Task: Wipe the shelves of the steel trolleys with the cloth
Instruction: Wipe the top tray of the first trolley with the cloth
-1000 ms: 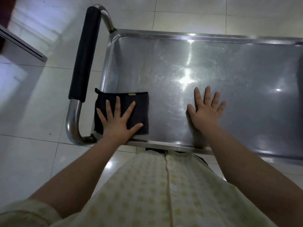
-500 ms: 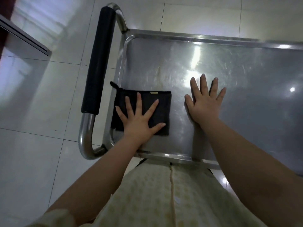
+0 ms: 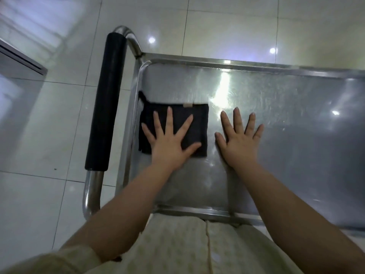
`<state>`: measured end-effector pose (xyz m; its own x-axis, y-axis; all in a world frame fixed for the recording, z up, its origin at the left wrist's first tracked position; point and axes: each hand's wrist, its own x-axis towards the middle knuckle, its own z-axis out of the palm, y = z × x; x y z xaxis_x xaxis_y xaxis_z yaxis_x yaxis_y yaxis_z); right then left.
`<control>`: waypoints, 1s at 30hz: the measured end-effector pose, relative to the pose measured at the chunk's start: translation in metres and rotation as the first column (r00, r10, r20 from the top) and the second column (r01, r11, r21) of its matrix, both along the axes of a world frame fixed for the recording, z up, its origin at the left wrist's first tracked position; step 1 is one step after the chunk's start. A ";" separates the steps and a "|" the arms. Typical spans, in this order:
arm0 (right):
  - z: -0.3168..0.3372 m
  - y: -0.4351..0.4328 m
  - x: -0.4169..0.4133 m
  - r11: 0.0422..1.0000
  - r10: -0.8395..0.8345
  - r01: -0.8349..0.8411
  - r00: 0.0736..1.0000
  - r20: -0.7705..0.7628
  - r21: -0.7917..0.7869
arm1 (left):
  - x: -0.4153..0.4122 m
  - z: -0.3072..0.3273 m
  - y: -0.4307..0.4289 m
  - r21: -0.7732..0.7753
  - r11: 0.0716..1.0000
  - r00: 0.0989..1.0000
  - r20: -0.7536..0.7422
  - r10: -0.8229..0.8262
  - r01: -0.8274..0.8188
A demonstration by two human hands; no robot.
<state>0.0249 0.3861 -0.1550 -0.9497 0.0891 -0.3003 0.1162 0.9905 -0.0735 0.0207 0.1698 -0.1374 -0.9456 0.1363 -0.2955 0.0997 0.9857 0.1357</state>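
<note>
**At the handle end of the top shelf: cloth down, most of the wiping judged undone**

On the steel, both hands lie flat with their fingers straight and spread, and neither grips anything. The left hand (image 3: 169, 147) presses palm-down on the cloth (image 3: 201, 127), a dark folded square that lies on the shelf (image 3: 296, 135) just beside its left rim. The fingers reach almost to the cloth's far edge. A corner of the cloth runs up against the rim, and a small pale tag shows on its far edge. The right hand (image 3: 239, 143) rests on bare steel just to the right of the cloth, apart from it. It looks like a brace rather than a working hand.

Around the hands the steel shows hazy streaks and bright glare. I cannot tell whether these are wipe marks, old scratches or reflected lamps, so no part can be called finished for certain. The cloth sits about midway between the near rim (image 3: 197, 211) and the far rim. The long stretch of shelf running off to the right looks untouched by it.

Beyond the rim stand the black-sleeved handle (image 3: 106, 99) and the pale tiled floor (image 3: 49, 135). No lower shelf and no second trolley are in view. By my reckoning the job is at an early stage, with the rest of this shelf and every other shelf left to do.
</note>
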 end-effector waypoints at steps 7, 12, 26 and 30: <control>0.003 0.028 -0.042 0.997 0.069 -0.068 0.997 -0.024 0.020 | 0.085 0.000 -0.023 -0.057 0.997 0.999 0.008 -0.047 0.047; -0.001 0.027 -0.039 0.996 0.084 -0.083 0.995 -0.052 0.020 | -0.032 -0.002 -0.009 -0.067 0.997 0.999 -0.011 0.047 -0.048; 0.005 0.029 -0.042 0.998 0.068 -0.068 0.998 -0.015 0.016 | -0.005 0.002 -0.020 -0.086 0.996 0.999 0.031 0.019 -0.016; 0.006 0.028 -0.040 0.996 0.081 -0.081 0.997 0.000 0.023 | 0.091 0.001 -0.032 -0.095 0.994 0.997 0.057 0.058 -0.052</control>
<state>-0.0150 0.4140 -0.1487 -0.9545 0.0184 -0.2977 0.0350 0.9981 -0.0506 0.1118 0.1380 -0.1362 -0.9313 0.0540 -0.3603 0.0398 0.9981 0.0470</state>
